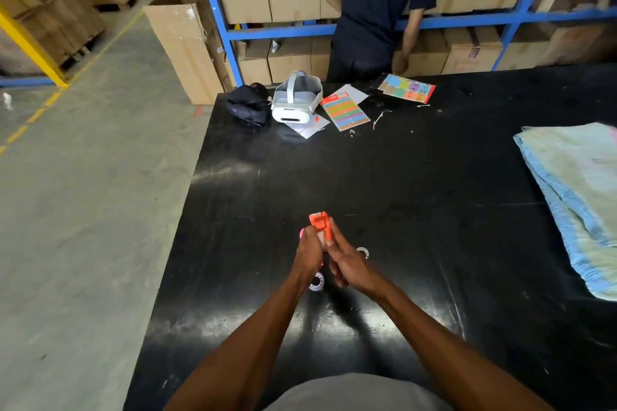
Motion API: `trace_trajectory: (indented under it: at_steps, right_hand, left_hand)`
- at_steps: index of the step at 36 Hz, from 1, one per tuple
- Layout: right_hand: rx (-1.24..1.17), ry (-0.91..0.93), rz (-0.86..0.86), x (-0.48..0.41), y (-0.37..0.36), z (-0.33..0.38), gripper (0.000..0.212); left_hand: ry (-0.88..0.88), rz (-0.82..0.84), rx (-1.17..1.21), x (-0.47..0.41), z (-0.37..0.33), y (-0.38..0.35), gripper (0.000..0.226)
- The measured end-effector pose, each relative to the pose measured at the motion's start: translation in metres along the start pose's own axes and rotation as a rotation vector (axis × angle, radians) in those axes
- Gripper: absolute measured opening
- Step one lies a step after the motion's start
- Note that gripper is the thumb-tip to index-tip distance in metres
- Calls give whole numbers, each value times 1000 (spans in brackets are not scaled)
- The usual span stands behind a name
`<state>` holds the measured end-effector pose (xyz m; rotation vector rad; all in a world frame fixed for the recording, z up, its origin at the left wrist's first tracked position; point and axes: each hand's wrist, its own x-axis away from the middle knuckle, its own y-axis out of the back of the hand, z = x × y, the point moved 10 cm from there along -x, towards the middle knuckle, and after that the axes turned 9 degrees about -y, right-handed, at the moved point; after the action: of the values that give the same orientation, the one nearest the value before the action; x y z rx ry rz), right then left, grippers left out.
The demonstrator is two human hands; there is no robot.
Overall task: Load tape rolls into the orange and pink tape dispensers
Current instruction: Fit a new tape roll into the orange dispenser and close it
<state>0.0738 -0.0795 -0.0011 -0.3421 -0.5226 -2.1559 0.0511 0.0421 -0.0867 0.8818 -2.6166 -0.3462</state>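
The orange tape dispenser (320,223) is held above the black table (417,193), gripped from both sides. My left hand (309,252) closes around its left side and my right hand (344,260) pinches its right side. A sliver of pink (301,233) shows behind my left hand; most of that pink thing is hidden. One clear tape roll (316,282) lies on the table under my left wrist. Another tape roll (363,252) lies just right of my right hand.
A white headset (295,100), a black bag (248,103) and coloured sticker sheets (345,110) lie at the table's far side. A folded blue towel (574,203) covers the right edge. A person (377,10) stands by blue shelves of cardboard boxes.
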Motion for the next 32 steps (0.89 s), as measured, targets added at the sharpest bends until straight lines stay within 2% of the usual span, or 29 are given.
trace_trajectory:
  at_steps: [4,7,11,15,18,24,27,32]
  right_hand:
    - [-23,-18,-7,0,-1,-2,58]
    - [-52,-36,28,-2,-3,-6,58]
    - [-66,-54,125,3,-1,-2,54]
    - [-116,-98,220,7,11,-1,49]
    - [-94,-94,257,9,18,0,53]
    - [3,-47,174,2,20,8,54]
    - [69,-24,146,-1,25,11,52]
    - [131,120,-19,-12,55,25,66]
  left_hand:
    - [19,30,0,-5,9,-4,51]
    - [34,60,20,8,-12,-2,51]
    - [11,67,121,24,-48,3,37]
    - [66,37,196,28,-49,3,47]
    - [51,52,218,28,-53,1,44]
    - [58,82,273,35,-63,4,49]
    - [0,200,232,34,-77,5,51]
    - [-17,320,116,28,-83,10,41]
